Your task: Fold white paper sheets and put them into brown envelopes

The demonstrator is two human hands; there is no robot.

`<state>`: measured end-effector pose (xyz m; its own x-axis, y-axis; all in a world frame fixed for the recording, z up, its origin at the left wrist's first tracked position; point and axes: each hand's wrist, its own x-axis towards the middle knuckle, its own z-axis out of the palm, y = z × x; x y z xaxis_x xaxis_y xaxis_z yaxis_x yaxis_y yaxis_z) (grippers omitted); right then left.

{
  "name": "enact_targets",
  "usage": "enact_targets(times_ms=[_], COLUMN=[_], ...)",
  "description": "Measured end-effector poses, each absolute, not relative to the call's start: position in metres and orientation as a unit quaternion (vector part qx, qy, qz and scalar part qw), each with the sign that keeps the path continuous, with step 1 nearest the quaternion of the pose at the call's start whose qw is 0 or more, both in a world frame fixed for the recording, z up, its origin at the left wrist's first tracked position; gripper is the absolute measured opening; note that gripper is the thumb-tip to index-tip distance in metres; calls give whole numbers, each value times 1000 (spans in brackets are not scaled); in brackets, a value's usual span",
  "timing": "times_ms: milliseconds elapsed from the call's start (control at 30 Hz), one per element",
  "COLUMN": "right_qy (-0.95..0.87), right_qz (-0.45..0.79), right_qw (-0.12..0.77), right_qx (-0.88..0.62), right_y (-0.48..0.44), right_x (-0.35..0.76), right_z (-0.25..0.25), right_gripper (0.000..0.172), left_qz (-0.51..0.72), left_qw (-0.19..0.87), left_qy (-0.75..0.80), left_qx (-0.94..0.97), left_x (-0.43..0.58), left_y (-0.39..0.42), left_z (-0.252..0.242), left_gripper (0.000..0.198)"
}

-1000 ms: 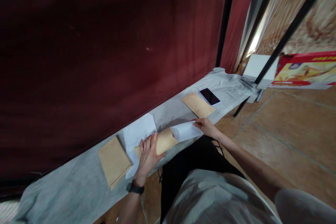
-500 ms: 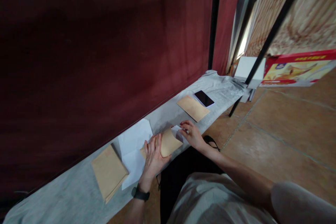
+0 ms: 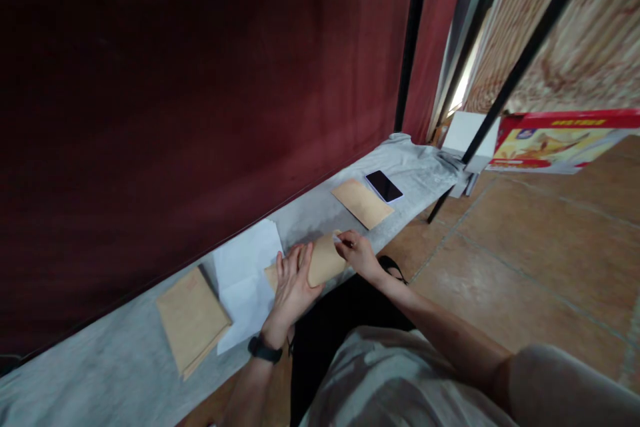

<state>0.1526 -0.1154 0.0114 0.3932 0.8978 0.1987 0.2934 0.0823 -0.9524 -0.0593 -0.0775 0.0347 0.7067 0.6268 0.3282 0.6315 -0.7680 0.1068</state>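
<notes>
head — left hand [image 3: 293,285] spread, holding envelope [image 3: 326,261] — right hand [image 3: 358,253] curled at its end

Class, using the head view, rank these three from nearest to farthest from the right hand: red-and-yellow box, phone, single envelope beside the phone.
1. Single envelope: just beyond the right hand, on the grey cloth.
2. Phone: right of that envelope, farther along the cloth.
3. Red-and-yellow box: at far right, past the cloth's end.

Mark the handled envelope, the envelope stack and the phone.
Handled envelope [image 3: 326,263]: head view, bare stretch of upper face.
Envelope stack [image 3: 193,320]: head view, middle of top face.
Phone [image 3: 384,186]: head view, middle of dark screen.
</notes>
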Motion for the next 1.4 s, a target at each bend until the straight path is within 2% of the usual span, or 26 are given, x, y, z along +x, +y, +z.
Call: enact_targets(times_ms=[300, 433, 500, 567, 667, 733, 800, 900, 1067, 1133, 1400], right_qy=[-387, -329, -315, -305, -292, -281, -278, -279, -234, -231, -325], right_qz=[346, 382, 384, 379, 359, 347, 337, 337, 372, 383, 431], right_qw=[594, 606, 612, 618, 626, 638, 647, 643, 629, 629, 592], right_qx=[-614, -616, -615, -617, -627, -628, -625, -628, -641, -635, -599], right_y=[-83, -72, -69, -68, -67, -67, -68, -71, -71, -67, -76], right_x=[154, 156, 157, 155, 150, 147, 145, 142, 141, 144, 165], right_z=[-9, -19, -25, -30, -35, -36, -35, -31, -20, -16, -19], right_gripper=[22, 30, 35, 39, 38, 34, 30, 31, 58, 62, 35], left_qz=[-143, -257, -352, -430, -447, -454, -484, -493, -459, -446, -446], left_qw=[-41, -118, -198, -336, -589, -676, -690, -703, -740, -734, -649], left_qy=[-347, -412, -474, -529, -524, -500, -497, -486, -451, -465, -542], left_qx=[-926, -866, -782, -650, -424, -295, -209, -162, -196, -215, -293], left_x=[-51, -50, -48, -44, -29, -16, -3, 14, 28, 25, -1], left_y=[-57, -76, -91, -105, -111, -107, -101, -93, -81, -71, -40], left_z=[32, 17, 5, -7, -19, -21, -19, -15, -11, -11, -27], left_gripper=[102, 87, 71, 58, 50, 39, 29, 23, 24, 21, 31])
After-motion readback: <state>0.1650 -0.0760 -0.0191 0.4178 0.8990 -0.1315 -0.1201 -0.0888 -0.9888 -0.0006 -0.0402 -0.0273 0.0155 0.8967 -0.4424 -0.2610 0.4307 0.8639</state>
